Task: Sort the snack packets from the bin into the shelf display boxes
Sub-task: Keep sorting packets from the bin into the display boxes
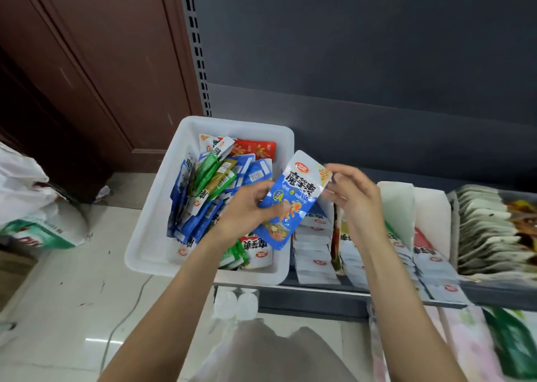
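Two bare forearms reach up from the bottom of the view toward a white rectangular plastic bin (151, 225) standing at the left end of a dark grey metal shelf (319, 290). Over the bin's right rim, the left hand (247, 210) grips the lower half of a blue-and-white foil snack packet (290, 201), thumb curled across its front and fingers behind. Just right of the bin, the right hand (353, 191) pinches that same packet's upper right corner between thumb and fingertips. So the packet hangs tilted in the air above the bin's right edge, printed face toward the camera.

Inside the bin lies a jumble of blue, green and olive snack packets (209, 190), with one red packet (255, 148) against the far wall and a white-and-green one (247, 251) near the front.

Right of the bin, on the same shelf, open display boxes (430, 204) hold rows of pale packets (315, 245) stacked flat, and farther right stands a row of whitish pouches (482, 227) set on edge.

Left of the bin, on the pale tiled floor (72, 294), slumps a white-and-green sack (43, 222), before a brown wooden door (96, 71).
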The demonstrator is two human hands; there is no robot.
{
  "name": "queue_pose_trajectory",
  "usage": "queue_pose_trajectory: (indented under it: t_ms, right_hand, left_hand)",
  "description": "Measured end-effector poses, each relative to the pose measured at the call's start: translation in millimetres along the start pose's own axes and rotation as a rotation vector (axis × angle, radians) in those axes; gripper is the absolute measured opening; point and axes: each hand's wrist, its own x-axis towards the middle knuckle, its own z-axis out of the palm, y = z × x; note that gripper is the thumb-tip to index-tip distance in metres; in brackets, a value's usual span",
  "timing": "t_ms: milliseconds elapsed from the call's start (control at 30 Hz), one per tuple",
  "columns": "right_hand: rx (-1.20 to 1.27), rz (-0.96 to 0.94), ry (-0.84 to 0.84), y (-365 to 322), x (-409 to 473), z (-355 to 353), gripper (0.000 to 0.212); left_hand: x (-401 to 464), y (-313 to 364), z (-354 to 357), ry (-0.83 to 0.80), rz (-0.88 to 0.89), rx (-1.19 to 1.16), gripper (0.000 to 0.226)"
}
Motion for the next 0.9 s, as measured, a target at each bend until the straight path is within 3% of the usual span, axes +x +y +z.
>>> queue_pose_trajectory:
  t_ms: [133, 200, 267, 367, 433, 533, 700, 900]
  right_hand:
    - [-0.202, 0.065, -0.037, 6, -3, -16, 0.029]
    - [-0.295, 0.020, 0.021, 3, -6, -27, 0.024]
    - [-0.319, -0.109, 0.074, -5, -12, -38, 0.009]
    - [-0.549, -0.385, 0.135, -13, -19, -56, 0.014]
    - [-0.765, -0.516, 0.180, -9, -20, -64, 0.009]
    - [-0.879, -0.588, 0.194, 7, -18, -63, 0.003]
    - [-1.176, -0.696, 0.057, 34, -8, -47, 0.007]
    - [-1.523, -0.430, -0.310, 51, 2, -38, 0.021]
  left_hand:
    - [3, -3, 11, 0.030, 0.086, 0.237, 0.020]
    - [6, 0, 19, 0.026, 0.176, 0.389, 0.015]
    - [12, 5, 32, 0.037, 0.291, 0.468, 0.016]
    - [32, 6, 53, 0.131, 0.522, 0.633, 0.022]
    - [44, 0, 60, 0.140, 0.554, 0.729, 0.024]
    - [50, -18, 61, 0.181, 0.572, 0.893, 0.019]
    - [47, -33, 47, 0.270, 0.564, 1.062, 0.010]
    - [25, -33, 25, 0.057, 0.590, 1.118, 0.020]
